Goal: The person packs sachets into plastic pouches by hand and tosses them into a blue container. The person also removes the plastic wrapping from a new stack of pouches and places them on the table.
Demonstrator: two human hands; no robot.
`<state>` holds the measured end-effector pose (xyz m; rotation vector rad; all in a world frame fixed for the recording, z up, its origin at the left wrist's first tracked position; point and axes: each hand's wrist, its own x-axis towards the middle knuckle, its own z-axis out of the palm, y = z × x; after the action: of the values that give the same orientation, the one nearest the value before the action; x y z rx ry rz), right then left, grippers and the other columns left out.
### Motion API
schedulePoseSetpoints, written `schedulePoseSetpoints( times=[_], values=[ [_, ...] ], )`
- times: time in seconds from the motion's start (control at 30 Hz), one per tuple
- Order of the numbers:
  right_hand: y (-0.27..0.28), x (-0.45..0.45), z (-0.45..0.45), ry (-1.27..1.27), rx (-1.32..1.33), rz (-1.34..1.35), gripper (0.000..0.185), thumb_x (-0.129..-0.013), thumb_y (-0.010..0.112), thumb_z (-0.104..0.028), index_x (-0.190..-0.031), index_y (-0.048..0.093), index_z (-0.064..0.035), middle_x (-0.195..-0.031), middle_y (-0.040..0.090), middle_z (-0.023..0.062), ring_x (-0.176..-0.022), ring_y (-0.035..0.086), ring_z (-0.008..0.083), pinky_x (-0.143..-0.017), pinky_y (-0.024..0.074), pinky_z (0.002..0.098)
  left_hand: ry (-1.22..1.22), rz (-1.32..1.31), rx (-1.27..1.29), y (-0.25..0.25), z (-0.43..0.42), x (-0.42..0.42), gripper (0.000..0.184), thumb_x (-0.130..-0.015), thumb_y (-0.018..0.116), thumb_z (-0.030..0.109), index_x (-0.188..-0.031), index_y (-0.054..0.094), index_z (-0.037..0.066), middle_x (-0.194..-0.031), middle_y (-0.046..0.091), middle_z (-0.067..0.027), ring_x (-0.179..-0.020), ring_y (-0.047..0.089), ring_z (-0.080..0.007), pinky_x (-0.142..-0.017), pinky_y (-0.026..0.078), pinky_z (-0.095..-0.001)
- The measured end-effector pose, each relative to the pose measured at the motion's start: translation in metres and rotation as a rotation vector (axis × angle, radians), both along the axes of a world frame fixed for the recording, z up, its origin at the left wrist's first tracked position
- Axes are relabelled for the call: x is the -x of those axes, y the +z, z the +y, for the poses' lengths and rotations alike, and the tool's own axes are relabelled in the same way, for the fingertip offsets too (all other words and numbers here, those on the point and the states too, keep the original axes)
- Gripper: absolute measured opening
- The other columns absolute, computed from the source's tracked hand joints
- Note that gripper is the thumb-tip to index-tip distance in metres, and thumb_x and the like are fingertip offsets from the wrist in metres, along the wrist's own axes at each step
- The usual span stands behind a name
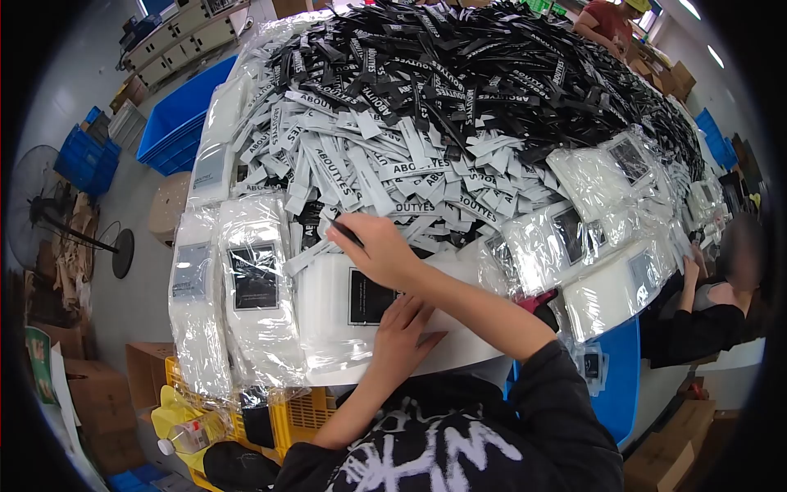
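My right hand (373,248) is closed round a slim black object (348,233), held over the near edge of the strip pile; what it is exactly cannot be made out. Grey-white printed strips (336,164) lie just beyond that hand. Below it, my left hand (402,332) rests with fingers spread on a stack of clear bags (324,307), beside the black label (367,297). A pale strip (311,256) lies at the upper left of this stack.
Wrapped bag bundles (266,328) line the left and right table edges. Black strips (443,66) form a large heap behind. Blue crates (176,123), a yellow crate (305,414) with a bottle (193,435), and a fan (49,205) surround the table. Two people are at the right (705,303) and far right (611,25).
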<state>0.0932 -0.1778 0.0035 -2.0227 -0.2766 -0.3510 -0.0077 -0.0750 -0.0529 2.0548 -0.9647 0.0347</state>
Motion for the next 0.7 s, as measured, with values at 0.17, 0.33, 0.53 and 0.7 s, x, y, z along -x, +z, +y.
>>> schedulePoseSetpoints(
  times=[0.17, 0.33, 0.53, 0.7],
  values=[
    [0.029, 0.112, -0.030, -0.295, -0.444, -0.256, 0.015, -0.091, 0.055, -0.008, -0.103, 0.049, -0.0020, -0.074, 0.055, 0.0042, -0.059, 0.049, 0.0066, -0.050, 0.0407, 0.0205, 0.027, -0.015, 0.067, 0.007, -0.002, -0.004, 0.032, -0.080, 0.066, 0.014, -0.109, 0.062, 0.003, -0.118, 0.058, -0.0153, -0.115, 0.052, -0.0317, -0.095, 0.041, -0.0414],
    [-0.049, 0.191, -0.052, -0.535, -0.351, -0.291, 0.010, -0.091, 0.055, -0.010, -0.088, 0.048, -0.0023, -0.067, 0.051, 0.0027, -0.054, 0.044, 0.0072, -0.047, 0.0361, 0.0224, 0.113, 0.116, 0.137, 0.017, -0.001, -0.007, 0.022, -0.086, 0.059, 0.010, -0.106, 0.064, 0.001, -0.109, 0.063, -0.0136, -0.110, 0.057, -0.0305, -0.093, 0.043, -0.0390],
    [-0.087, 0.242, -0.056, -0.706, -0.254, -0.078, 0.023, -0.088, 0.053, -0.004, -0.065, 0.052, -0.0005, -0.056, 0.052, 0.0048, -0.049, 0.046, 0.0086, -0.046, 0.0349, 0.0232, 0.197, 0.066, 0.168, 0.029, 0.002, 0.003, 0.029, -0.080, 0.061, 0.003, -0.108, 0.063, 0.000, -0.101, 0.065, -0.0156, -0.085, 0.063, -0.0289, -0.072, 0.049, -0.0351],
    [-0.086, 0.240, -0.053, -0.748, -0.265, 0.042, 0.029, -0.091, 0.051, -0.007, -0.062, 0.048, -0.0008, -0.052, 0.042, 0.0003, -0.047, 0.038, 0.0084, -0.045, 0.0301, 0.0268, -0.040, -0.096, 0.132, 0.037, -0.001, 0.026, 0.042, -0.067, 0.067, -0.001, -0.109, 0.064, 0.002, -0.104, 0.064, -0.0126, -0.087, 0.061, -0.0275, -0.073, 0.049, -0.0334]
  ],
)
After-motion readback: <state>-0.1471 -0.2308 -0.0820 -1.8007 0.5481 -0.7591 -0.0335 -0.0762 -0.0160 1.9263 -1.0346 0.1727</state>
